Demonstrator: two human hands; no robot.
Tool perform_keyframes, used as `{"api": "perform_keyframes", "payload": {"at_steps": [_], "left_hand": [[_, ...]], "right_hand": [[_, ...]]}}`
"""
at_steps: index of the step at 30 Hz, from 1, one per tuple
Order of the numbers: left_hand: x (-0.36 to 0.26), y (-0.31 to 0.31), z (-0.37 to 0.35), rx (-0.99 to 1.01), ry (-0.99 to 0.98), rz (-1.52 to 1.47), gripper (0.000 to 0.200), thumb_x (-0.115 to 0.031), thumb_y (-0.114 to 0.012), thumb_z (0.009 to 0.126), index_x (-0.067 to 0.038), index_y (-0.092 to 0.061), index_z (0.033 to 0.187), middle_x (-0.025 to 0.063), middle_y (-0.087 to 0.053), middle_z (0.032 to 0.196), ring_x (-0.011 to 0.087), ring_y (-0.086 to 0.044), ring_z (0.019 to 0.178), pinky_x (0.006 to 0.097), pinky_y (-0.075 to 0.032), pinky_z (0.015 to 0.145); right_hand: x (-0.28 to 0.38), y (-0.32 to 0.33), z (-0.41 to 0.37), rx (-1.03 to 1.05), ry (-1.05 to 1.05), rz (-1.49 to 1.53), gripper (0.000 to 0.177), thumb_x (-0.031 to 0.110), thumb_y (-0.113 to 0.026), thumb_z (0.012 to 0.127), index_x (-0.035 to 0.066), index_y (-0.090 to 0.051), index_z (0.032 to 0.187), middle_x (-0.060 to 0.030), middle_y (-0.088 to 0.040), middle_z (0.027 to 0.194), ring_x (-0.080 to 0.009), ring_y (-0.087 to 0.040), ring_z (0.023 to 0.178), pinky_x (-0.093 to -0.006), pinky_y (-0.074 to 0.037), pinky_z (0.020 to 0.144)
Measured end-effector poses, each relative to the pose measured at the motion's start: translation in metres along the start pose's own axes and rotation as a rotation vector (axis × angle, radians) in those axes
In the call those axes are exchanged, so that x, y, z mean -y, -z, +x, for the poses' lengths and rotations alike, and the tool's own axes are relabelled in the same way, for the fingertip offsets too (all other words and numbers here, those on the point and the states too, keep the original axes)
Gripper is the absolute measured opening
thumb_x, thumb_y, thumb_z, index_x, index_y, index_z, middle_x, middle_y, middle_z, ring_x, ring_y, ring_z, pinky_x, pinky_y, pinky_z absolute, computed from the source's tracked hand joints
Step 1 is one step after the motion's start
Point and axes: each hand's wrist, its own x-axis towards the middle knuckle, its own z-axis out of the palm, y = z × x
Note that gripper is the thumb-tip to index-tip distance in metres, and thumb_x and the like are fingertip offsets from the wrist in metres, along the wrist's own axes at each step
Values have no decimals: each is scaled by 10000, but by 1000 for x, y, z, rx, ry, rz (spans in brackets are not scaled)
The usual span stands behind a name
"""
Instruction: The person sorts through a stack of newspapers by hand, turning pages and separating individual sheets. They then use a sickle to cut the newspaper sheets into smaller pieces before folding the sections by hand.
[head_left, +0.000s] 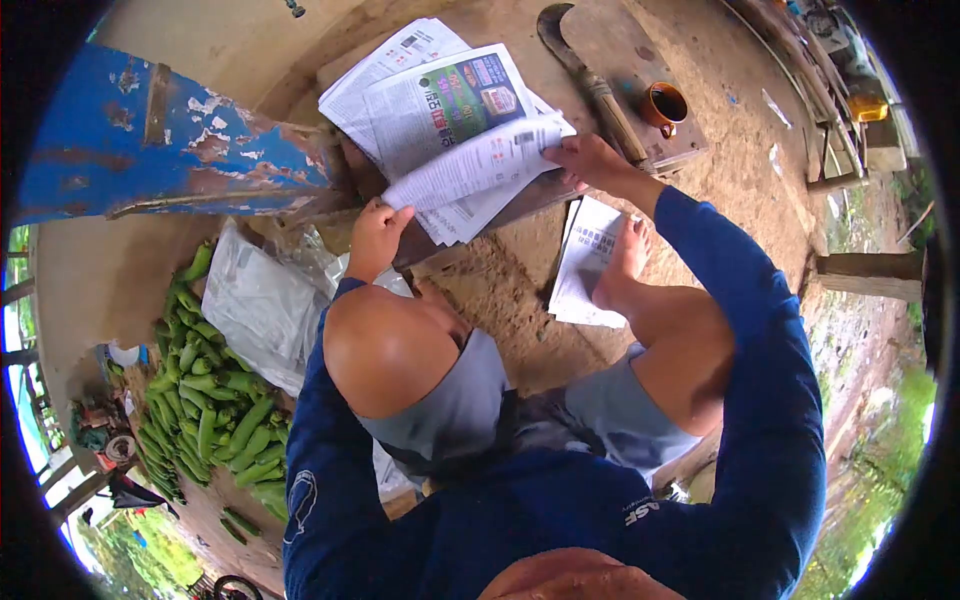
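Newspaper stack (440, 90) sits upper centre. The top sheet (480, 165) is lifted off it, long axis running lower left to upper right. Left hand (378, 235) is pinched on its lower-left end, right hand (590, 160) clamped on its right edge, nearer the stack.

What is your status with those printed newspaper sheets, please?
Left hand gripping lower edge of printed newspaper stack. Right hand pinching folded white top sheet. Brown ceramic mug to the side, apart from paper.

newspaper stack (440, 100) | printed, colour ads | top sheet (480, 165) lifted | apparently on wooden block (425, 252)
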Motion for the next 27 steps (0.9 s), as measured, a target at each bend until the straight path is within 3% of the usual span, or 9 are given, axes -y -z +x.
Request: {"api": "perform_keyframes", "payload": {"at_steps": [4, 10, 13, 16, 19, 22, 24, 26, 27], "left_hand": [[-6, 6, 19, 90, 207, 97, 421, -341, -656, 935, 44, -631, 767, 218, -624, 767, 399, -590, 728, 440, -449, 646], [-12, 6, 19, 96, 379, -122, 428, -390, -690, 909, 28, -716, 820, 88, -578, 605, 151, -532, 578, 352, -425, 583], [-7, 4, 20, 72, 456, -177, 421, -403, -706, 896, 14, -749, 864, 20, -547, 591, 74, -474, 596, 311, -397, 561], [-10, 8, 22, 113, 494, -152, 416, -407, -717, 887, 7, -756, 859, 10, -555, 593, 75, -491, 596, 300, -401, 558], [-28, 8, 22, 93, 581, -82, 454, -436, -699, 889, 15, -749, 869, 68, -590, 590, 126, -560, 590, 330, -434, 575], [-22, 0, 20, 42, 477, 110, 495, -464, -664, 897, 25, -734, 868, 165, -652, 661, 271, -655, 647, 403, -478, 631], [-18, -5, 20, 28, 435, 203, 507, -471, -642, 901, 28, -723, 856, 215, -665, 736, 362, -663, 724, 449, -484, 672], [-20, -5, 21, 26, 417, 251, 514, -476, -627, 904, 27, -716, 844, 244, -674, 793, 418, -664, 784, 480, -488, 704], [-21, -6, 20, 32, 423, 253, 515, -477, -622, 904, 25, -715, 837, 248, -677, 812, 428, -661, 806, 488, -489, 715]], "right_hand": [[-8, -5, 23, 33, 5, -55, 401, 374, -562, 1000, -10, -647, 1075, -126, -692, 783, -173, -671, 570, -312, -554, 476], [-9, -6, 29, 30, -10, -21, 377, 381, -554, 1001, 20, -642, 1068, -127, -673, 761, -189, -676, 548, -305, -531, 409], [-15, -5, 31, 43, 9, -71, 376, 363, -487, 1033, 25, -646, 1079, -125, -662, 751, -216, -669, 530, -345, -555, 458], [-13, -2, 32, 51, 205, -413, 373, 328, -443, 1045, 22, -649, 1093, -132, -651, 729, -248, -680, 593, -383, -574, 563], [1, -1, 27, 59, 169, -534, 354, 302, -441, 1030, 30, -655, 1104, -147, -654, 756, -275, -693, 684, -405, -576, 650], [11, -4, 30, 92, 32, -544, 303, 263, -491, 982, 52, -666, 1112, -150, -676, 827, -288, -704, 786, -412, -573, 675], [-9, -6, 39, -114, 421, -775, 277, 234, -515, 948, 67, -678, 1097, -150, -687, 863, -298, -707, 802, -416, -580, 685], [-2, -7, 34, -177, 552, -838, 264, 211, -534, 920, 77, -686, 1089, -153, -696, 888, -304, -709, 824, -418, -587, 702], [2, -5, 33, -130, 487, -790, 262, 201, -541, 909, 80, -688, 1089, -155, -698, 895, -305, -710, 839, -418, -590, 713]]}}
